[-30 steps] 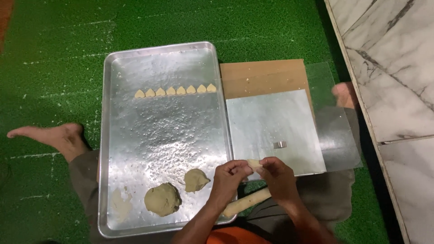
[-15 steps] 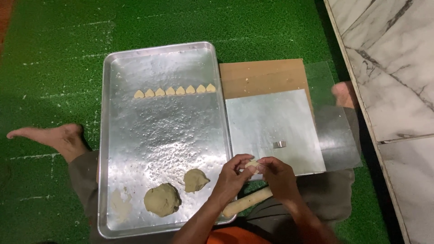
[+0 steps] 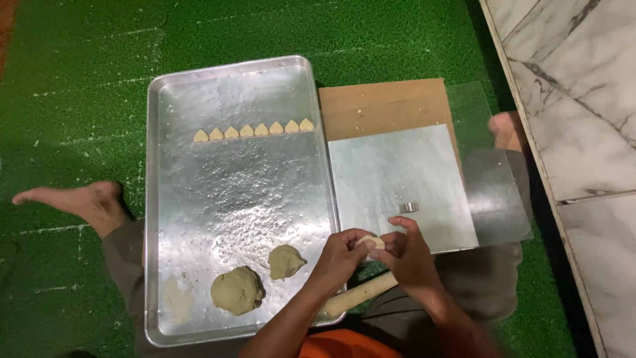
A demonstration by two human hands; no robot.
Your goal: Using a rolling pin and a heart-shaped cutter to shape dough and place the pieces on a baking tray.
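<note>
My left hand (image 3: pixel 341 258) and my right hand (image 3: pixel 405 255) meet over the near edge of the foil-covered board (image 3: pixel 401 179), and together they pinch a small pale dough piece (image 3: pixel 371 242). A wooden rolling pin (image 3: pixel 361 294) lies just under my hands, on my lap. On the big metal tray (image 3: pixel 199 99) to the left sit a large dough lump (image 3: pixel 237 290) and a smaller dough lump (image 3: pixel 286 261). A row of several small heart-shaped dough pieces (image 3: pixel 254 130) lies across the far part of the tray. A small metal cutter ring (image 3: pixel 410 207) rests on the foil.
A brown cardboard sheet (image 3: pixel 381 103) and a clear plastic sheet (image 3: pixel 497 192) lie under and beside the foil board. Green turf (image 3: pixel 79 79) covers the floor; a marble surface (image 3: pixel 583 99) runs along the right. My bare feet (image 3: pixel 79 200) show at left and right.
My hands have shifted slightly right and closer together around the dough piece, working it between the fingers. The tray, lumps and cutter have stayed put.
</note>
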